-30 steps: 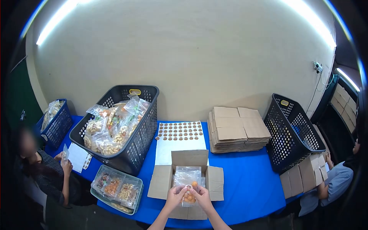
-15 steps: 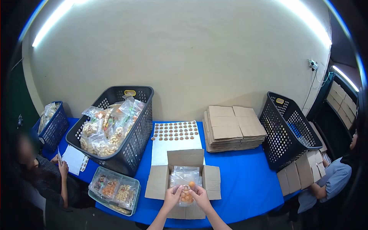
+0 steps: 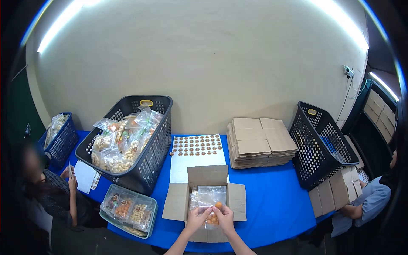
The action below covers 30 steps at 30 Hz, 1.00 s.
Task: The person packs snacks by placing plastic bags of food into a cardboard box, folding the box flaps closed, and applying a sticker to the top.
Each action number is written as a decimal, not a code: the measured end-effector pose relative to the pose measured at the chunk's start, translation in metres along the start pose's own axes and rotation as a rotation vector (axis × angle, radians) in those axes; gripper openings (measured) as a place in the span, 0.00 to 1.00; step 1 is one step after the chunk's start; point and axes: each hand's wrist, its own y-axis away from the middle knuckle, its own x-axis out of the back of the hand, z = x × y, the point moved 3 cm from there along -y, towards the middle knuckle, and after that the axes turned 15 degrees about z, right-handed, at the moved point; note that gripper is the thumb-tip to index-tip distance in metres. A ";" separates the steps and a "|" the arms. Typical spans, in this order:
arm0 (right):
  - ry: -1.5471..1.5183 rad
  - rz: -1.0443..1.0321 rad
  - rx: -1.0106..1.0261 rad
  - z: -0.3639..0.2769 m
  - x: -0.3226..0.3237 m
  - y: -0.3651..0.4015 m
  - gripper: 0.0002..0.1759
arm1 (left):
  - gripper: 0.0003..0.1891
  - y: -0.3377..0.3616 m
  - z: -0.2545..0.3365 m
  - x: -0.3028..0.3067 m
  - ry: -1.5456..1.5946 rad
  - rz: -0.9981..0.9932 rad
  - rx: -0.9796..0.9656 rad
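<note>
A clear zip bag (image 3: pixel 214 193) with orange round snacks in its lower part is held up over an open cardboard box (image 3: pixel 174 203). My left hand (image 3: pixel 196 219) grips the bag from the left, and my right hand (image 3: pixel 224 218) grips it from the right. Both thumbs meet on the front of the bag, covering the spot where its round label would show. Inside the box, another clear bag (image 3: pixel 194 199) is partly visible behind it. Beyond the box lies a white sheet of round brown stickers (image 3: pixel 197 163).
At the left stand a large black basket (image 3: pixel 148 165) of snack bags and a pale tray (image 3: pixel 151 223) of filled bags. Flattened cardboard boxes (image 3: pixel 259 140) are stacked right of the sheet, beside another black basket (image 3: pixel 304 161). One person (image 3: pixel 55 195) sits left, another (image 3: pixel 369 204) right.
My thumbs have come together over the round label on the bag, which showed between them before. The view has shifted slightly. The person at the left has moved their hands a little.
</note>
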 end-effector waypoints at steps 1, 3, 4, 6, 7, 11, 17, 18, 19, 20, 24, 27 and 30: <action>-0.016 -0.008 0.003 -0.001 0.000 -0.001 0.07 | 0.11 0.001 0.002 0.000 0.016 -0.007 0.059; -0.048 -0.025 0.009 -0.003 0.001 -0.002 0.07 | 0.11 0.004 0.010 -0.001 0.010 -0.055 0.141; -0.063 -0.029 0.006 -0.004 0.001 -0.004 0.07 | 0.12 0.004 0.017 -0.002 -0.012 -0.096 0.162; -0.091 -0.038 -0.001 -0.006 0.003 -0.006 0.07 | 0.13 0.004 0.017 -0.003 -0.046 -0.138 0.195; -0.073 -0.039 -0.023 -0.008 0.006 -0.006 0.08 | 0.13 0.004 0.012 -0.002 -0.062 -0.143 0.209; -0.028 -0.022 -0.019 -0.007 0.016 -0.007 0.08 | 0.13 0.012 -0.002 -0.010 0.030 -0.134 0.220; 0.009 -0.014 -0.011 -0.007 0.017 -0.011 0.09 | 0.13 0.011 0.019 -0.014 -0.231 -0.199 0.405; 0.018 -0.036 -0.030 -0.006 0.016 -0.012 0.10 | 0.13 0.008 0.016 -0.012 -0.164 -0.181 0.338; 0.007 -0.062 -0.037 -0.007 0.012 -0.012 0.10 | 0.13 0.004 0.008 -0.010 -0.098 -0.162 0.272; -0.004 -0.088 -0.046 -0.008 0.008 -0.010 0.10 | 0.13 0.001 0.001 -0.006 -0.033 -0.141 0.206; 0.050 -0.205 -0.105 0.008 -0.003 -0.006 0.11 | 0.12 -0.005 -0.004 0.007 0.080 -0.002 0.133; 0.040 -0.225 -0.115 0.010 -0.009 -0.005 0.12 | 0.11 -0.005 -0.011 0.017 0.030 0.076 0.115; 0.026 -0.213 -0.069 0.013 -0.014 -0.005 0.12 | 0.11 -0.004 -0.004 0.019 0.002 0.141 0.086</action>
